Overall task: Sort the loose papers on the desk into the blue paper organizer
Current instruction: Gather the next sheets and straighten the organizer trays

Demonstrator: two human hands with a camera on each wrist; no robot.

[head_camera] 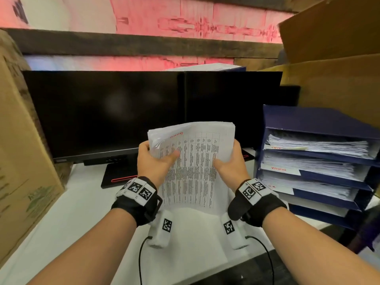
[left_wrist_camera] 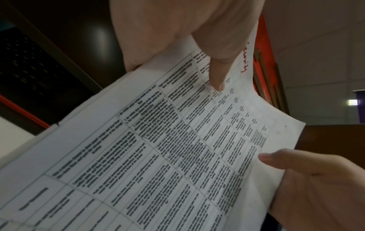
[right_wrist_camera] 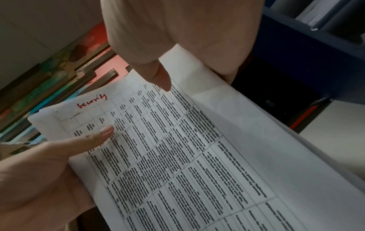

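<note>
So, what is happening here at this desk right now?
A person is holding a stack of papers upright over the white desk, the left hand gripping its left edge and the right hand its right edge. The top sheet is a printed table with a red handwritten word at its top. The blue paper organizer stands to the right, its trays already holding paper. The stack is not yet in any tray.
</note>
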